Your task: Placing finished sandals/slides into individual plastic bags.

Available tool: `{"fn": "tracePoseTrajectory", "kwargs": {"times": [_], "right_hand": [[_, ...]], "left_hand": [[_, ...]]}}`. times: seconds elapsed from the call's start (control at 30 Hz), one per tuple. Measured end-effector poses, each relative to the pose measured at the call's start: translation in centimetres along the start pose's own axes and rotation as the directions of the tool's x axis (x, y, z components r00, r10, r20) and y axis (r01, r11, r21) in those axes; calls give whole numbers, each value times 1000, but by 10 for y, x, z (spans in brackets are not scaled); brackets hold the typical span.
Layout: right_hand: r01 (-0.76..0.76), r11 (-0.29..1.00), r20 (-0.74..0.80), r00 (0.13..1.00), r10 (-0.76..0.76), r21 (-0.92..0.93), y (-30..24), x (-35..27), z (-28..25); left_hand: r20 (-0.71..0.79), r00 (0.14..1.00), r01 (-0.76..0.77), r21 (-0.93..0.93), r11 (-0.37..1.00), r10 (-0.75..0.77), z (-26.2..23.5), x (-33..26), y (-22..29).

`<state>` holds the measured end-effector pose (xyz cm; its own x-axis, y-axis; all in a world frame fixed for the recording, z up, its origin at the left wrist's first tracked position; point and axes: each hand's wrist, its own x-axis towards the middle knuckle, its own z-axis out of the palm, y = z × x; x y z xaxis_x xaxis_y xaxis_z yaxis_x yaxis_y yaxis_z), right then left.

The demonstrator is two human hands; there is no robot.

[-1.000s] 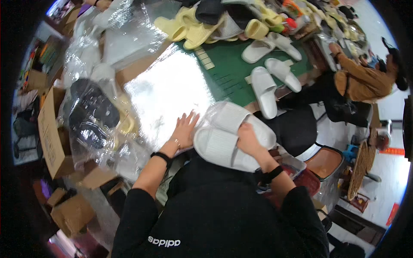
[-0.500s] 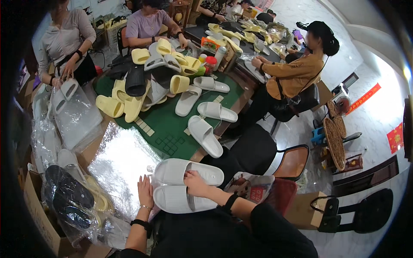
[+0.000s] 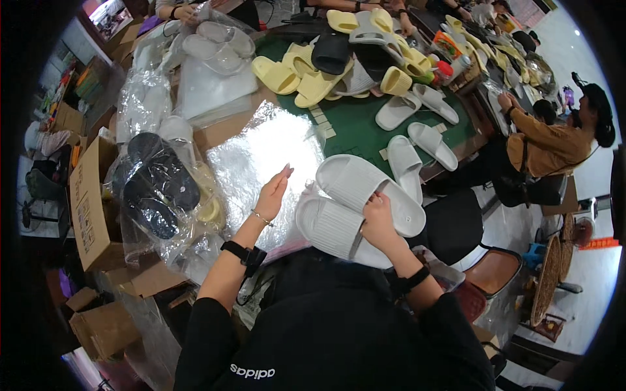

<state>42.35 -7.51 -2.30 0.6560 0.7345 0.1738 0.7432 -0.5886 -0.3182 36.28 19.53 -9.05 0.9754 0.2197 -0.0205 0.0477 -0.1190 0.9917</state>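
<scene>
My right hand grips a pair of light grey slide slippers where the two lie side by side. Its fingers close on the inner edges, between the far slipper and the near slipper; the fingertips are partly hidden. To their left, my left hand is raised over a stack of shiny clear plastic bags. That hand holds nothing, with its fingers stretched out and together. A gap lies between it and the slippers.
Yellow slippers, black ones and loose grey slippers cover the green table. Bagged black slippers lie left, by a cardboard box. A co-worker in an orange top sits right; another person's hand handles bagged slippers at far left.
The view has swung left, so the table sits further right. My left hand has lifted off the plastic bags. My right hand keeps its grip on the grey slippers, which are now tilted.
</scene>
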Motion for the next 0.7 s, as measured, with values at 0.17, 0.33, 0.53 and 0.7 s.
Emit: {"fn": "tracePoseTrajectory", "kwargs": {"times": [0.17,0.33,0.53,0.7], "right_hand": [[22,998,-52,998,-19,56,-3,7,-1],[-167,951,143,967,209,-259,-15,32,25],[-68,995,-32,997,66,-70,-32,21,30],[-192,980,-183,963,197,46,-30,27,33]], "left_hand": [[99,995,-55,302,952,26,15,4,34],[224,962,-265,611,746,159,21,-14,48],[295,937,-341,637,692,190,40,-33,62],[333,902,-422,555,717,273,62,-44,83]]}}
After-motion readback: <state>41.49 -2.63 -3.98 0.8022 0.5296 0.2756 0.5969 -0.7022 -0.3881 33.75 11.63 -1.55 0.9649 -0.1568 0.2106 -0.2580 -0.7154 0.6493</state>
